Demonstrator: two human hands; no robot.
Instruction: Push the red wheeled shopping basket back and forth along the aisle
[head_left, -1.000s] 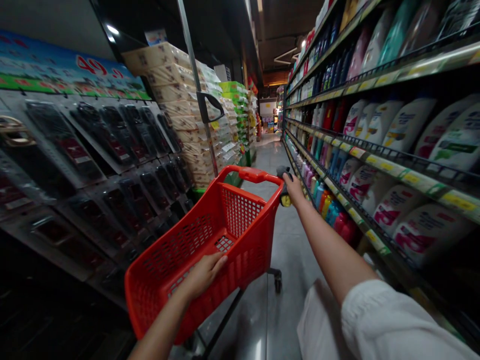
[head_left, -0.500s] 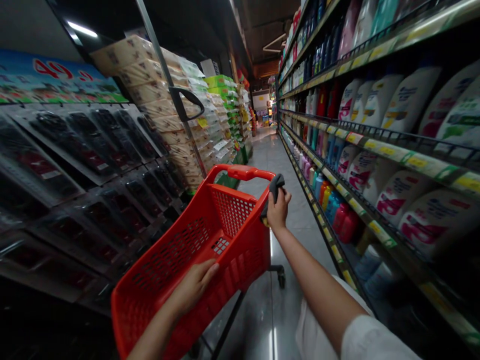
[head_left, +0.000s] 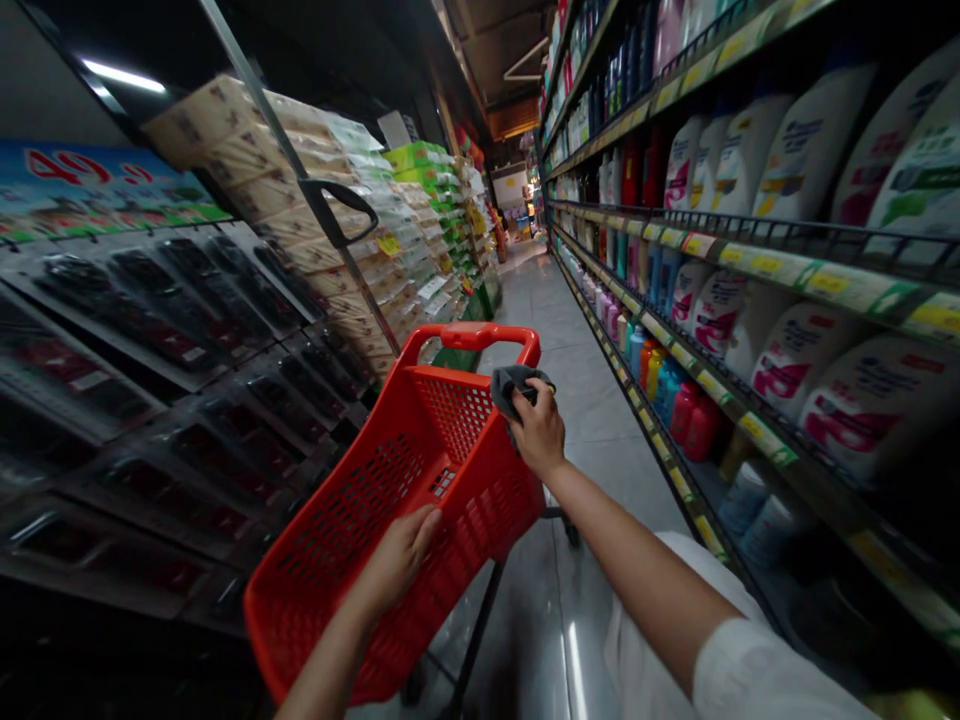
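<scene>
A red plastic shopping cart (head_left: 484,505) stands in the aisle in front of me, with perforated basket walls and a looped handle at its far end. My left hand (head_left: 403,552) is closed over the near side rim of the basket, the fingers partly hidden inside. In my right hand (head_left: 540,430) is a dark grey cloth (head_left: 506,385), bunched against the same rim close to the handle end. A small yellow patch shows at the cloth by my fingers. The basket has nothing visible inside.
Shelves of shampoo bottles (head_left: 795,350) line the right side. On the left hang blister-packed goods (head_left: 165,300), with stacked cartons (head_left: 285,180) behind. A slanting metal pole with a black loop grip (head_left: 341,212) rises beyond the cart. Grey tiled floor (head_left: 544,300) runs down the aisle.
My right hand has slid the cloth from beside the handle along the rim, left and slightly toward me. My left hand stays on the rim. The view has shifted slightly.
</scene>
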